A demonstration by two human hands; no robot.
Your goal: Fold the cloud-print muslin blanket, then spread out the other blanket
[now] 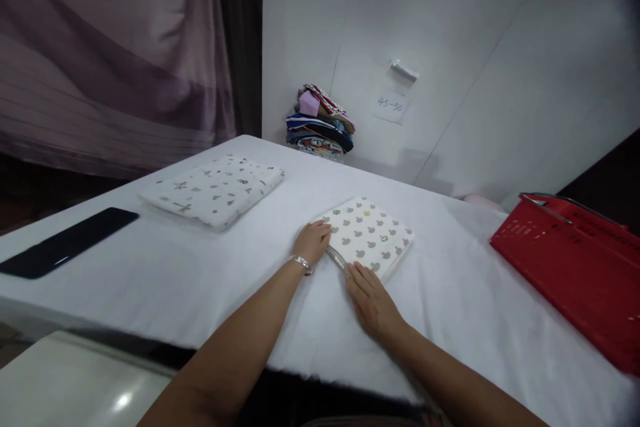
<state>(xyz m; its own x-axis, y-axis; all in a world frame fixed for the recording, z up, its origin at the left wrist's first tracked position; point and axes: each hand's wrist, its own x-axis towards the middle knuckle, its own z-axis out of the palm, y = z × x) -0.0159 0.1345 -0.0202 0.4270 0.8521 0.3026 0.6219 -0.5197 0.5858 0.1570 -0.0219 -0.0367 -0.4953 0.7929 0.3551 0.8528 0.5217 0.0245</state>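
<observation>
Basket (pixel 565 273) right of folded cloth (pixel 367 233) on table (pixel 240 273).

A folded cloth with a grey apple-like print (pixel 370 230) is touched at its near left edge by the left hand (pixel 314 241) (a silvery bracelet (pixel 301 263) is worn at that wrist) and at its near edge by the right hand (pixel 374 301). Farther left, a second patterned cloth (pixel 220 190) is laid flat on the white-covered table (pixel 240 280), near a dark flat panel (pixel 65 240). At the right, a red basket (pixel 575 273) is seen.
</observation>
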